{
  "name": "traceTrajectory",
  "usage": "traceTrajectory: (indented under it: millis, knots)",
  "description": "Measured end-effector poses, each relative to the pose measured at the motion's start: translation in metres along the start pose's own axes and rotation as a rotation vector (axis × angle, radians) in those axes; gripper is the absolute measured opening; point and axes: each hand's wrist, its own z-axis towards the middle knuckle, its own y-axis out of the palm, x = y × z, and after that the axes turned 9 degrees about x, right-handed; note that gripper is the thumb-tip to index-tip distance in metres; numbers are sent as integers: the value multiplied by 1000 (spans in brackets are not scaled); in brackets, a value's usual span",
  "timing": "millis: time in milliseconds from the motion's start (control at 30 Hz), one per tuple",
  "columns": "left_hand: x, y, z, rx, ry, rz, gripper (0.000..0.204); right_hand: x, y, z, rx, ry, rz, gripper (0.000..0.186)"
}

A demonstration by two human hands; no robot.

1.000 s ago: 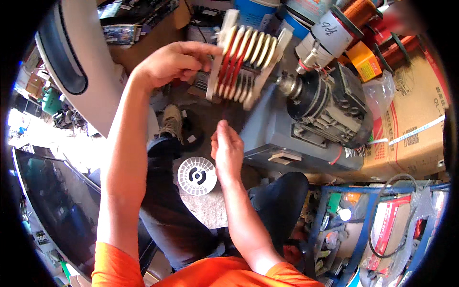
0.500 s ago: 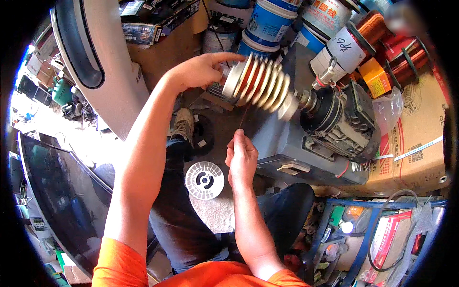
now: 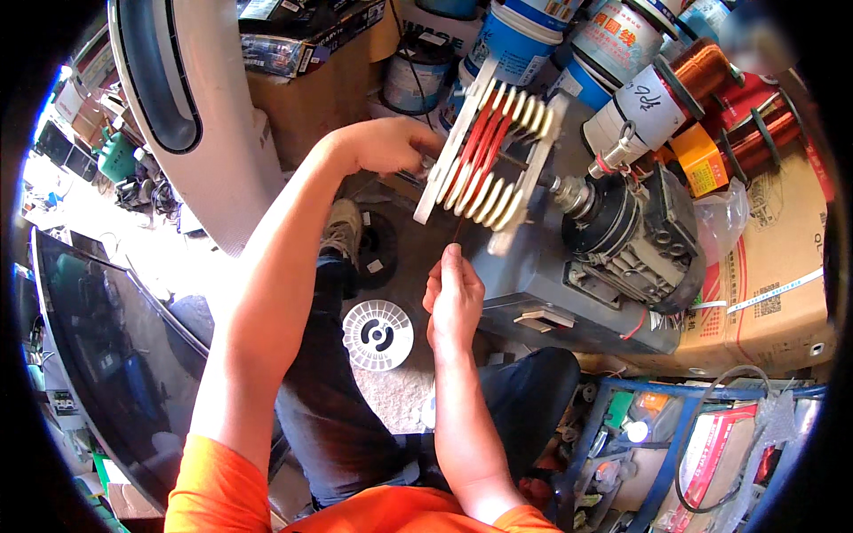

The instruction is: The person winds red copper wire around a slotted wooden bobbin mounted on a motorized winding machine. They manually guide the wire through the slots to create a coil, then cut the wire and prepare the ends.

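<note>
A coil-winding former (image 3: pixel 484 160) with pale ribbed discs and reddish copper wire wound between them is mounted on a metal shaft. It sits tilted at the upper centre. My left hand (image 3: pixel 386 147) is at the left end of the former with its fingers curled in. What they close on there is hidden. Below the former, my right hand (image 3: pixel 455 298) is closed with the thumb up, pinching a thin copper wire (image 3: pixel 460 233) that runs up to the windings. On the right, the shaft joins a dark electric motor (image 3: pixel 626 226).
The motor stands on a grey metal box (image 3: pixel 533 293). Copper wire spools (image 3: pixel 702 67) and a cardboard box (image 3: pixel 773 258) are at the right, paint buckets (image 3: pixel 506 53) behind. A white slotted disc (image 3: pixel 378 336) lies between my legs; a blue-framed rack (image 3: pixel 675 453) holds clutter.
The former has turned, so its flat end bars and red windings now show clearly. My left index finger has curled in from being stretched out. The right hand has barely moved.
</note>
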Motion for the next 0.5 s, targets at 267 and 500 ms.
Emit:
traceTrajectory:
  millis: [267,500]
  knots:
    - [27,-20,-17,209,131,-458,47,4,-4,2,-37,44,29,37]
    - [13,0,-5,207,66,-128,48,1,-5,5,-32,-1,5,38]
